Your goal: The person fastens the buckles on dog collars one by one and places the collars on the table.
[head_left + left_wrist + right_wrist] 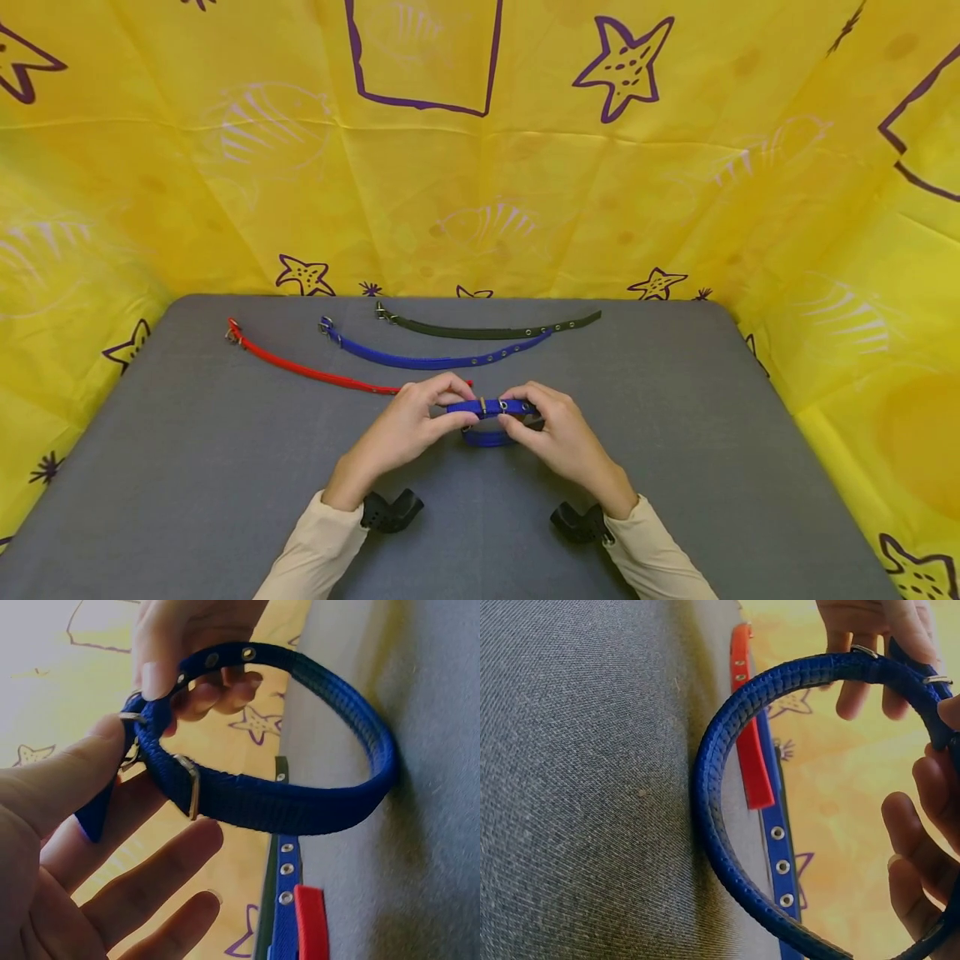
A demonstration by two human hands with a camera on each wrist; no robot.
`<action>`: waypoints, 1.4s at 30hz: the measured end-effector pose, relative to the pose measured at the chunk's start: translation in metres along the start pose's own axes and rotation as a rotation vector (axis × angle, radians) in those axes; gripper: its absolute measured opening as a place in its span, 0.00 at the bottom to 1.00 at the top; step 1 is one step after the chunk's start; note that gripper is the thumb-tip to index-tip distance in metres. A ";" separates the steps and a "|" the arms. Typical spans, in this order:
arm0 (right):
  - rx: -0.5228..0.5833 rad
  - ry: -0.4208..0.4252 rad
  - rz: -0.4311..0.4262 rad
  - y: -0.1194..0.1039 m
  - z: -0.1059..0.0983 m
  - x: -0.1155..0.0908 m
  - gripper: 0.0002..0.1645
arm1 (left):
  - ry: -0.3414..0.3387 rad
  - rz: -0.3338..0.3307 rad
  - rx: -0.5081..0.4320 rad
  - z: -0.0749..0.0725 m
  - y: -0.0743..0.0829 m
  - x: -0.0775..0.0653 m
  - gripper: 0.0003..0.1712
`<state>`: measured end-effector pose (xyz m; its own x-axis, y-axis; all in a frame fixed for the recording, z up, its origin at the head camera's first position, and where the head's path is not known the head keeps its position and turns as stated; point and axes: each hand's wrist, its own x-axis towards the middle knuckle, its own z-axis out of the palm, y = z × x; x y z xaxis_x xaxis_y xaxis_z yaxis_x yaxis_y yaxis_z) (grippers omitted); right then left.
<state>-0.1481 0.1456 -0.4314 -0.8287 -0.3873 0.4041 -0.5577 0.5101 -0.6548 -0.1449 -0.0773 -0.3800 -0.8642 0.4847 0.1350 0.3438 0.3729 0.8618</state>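
Observation:
A blue collar (491,438), bent round into a loop, is held between both hands just above the table. My left hand (405,423) pinches the left part of the band; in the left wrist view the collar's pointed tip (95,814) hangs by its thumb and forefinger, the other fingers spread. On the opposite side, my right hand (561,432) pinches the band beside the metal buckle (503,406). The strap's eyelets (248,654) show near the right fingers in the left wrist view. A metal ring (194,791) sits farther along the band. Fingers partly hide the fastening.
Behind the hands lie a red collar (315,373), a second blue collar (420,362) and a dark green collar (480,333), stretched out on the grey table (187,467). A yellow patterned cloth (420,183) surrounds the table's back and sides.

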 end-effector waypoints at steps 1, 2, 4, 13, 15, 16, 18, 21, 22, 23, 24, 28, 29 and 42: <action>-0.003 -0.003 0.005 0.000 0.000 0.000 0.08 | -0.002 0.000 0.003 -0.001 0.000 0.000 0.09; -0.006 -0.004 0.008 0.000 0.000 0.000 0.08 | -0.005 0.001 0.002 -0.002 0.000 0.000 0.09; -0.006 -0.005 0.010 0.000 0.001 0.000 0.09 | -0.008 0.004 0.000 -0.002 0.001 0.000 0.09; 0.035 -0.013 -0.088 -0.001 0.000 0.001 0.20 | -0.007 0.017 0.019 0.001 0.006 -0.001 0.09; 0.035 -0.014 -0.116 -0.002 0.000 0.001 0.19 | -0.011 0.034 0.019 0.003 0.005 -0.001 0.08; 0.037 -0.010 -0.126 -0.002 0.000 0.001 0.18 | -0.012 0.043 0.019 0.005 0.004 0.000 0.08; 0.046 -0.001 -0.132 -0.002 0.001 0.001 0.15 | -0.008 0.059 0.022 0.008 -0.001 0.000 0.08; 0.052 0.007 -0.117 -0.001 0.001 0.001 0.12 | 0.003 0.067 0.037 0.009 -0.011 0.001 0.09; 0.054 0.007 -0.106 -0.001 0.001 0.001 0.11 | 0.006 0.065 0.039 0.009 -0.015 0.001 0.09; 0.053 0.005 -0.093 0.000 0.001 0.001 0.11 | 0.006 0.061 0.042 0.009 -0.018 0.002 0.09; 0.053 0.001 -0.082 0.000 0.000 0.001 0.11 | 0.004 0.058 0.045 0.008 -0.022 0.002 0.09; 0.049 -0.015 -0.023 -0.002 -0.003 0.002 0.11 | -0.004 0.047 0.055 0.003 -0.029 0.002 0.10; 0.050 -0.018 -0.007 -0.004 -0.004 0.002 0.11 | -0.003 0.047 0.059 0.001 -0.030 0.002 0.10; 0.133 -0.072 0.104 0.014 -0.007 0.002 0.09 | -0.003 -0.046 0.079 -0.019 -0.038 -0.002 0.10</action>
<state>-0.1578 0.1576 -0.4349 -0.8734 -0.3944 0.2857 -0.4538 0.4460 -0.7714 -0.1631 -0.1071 -0.4039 -0.8788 0.4677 0.0945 0.3316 0.4562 0.8258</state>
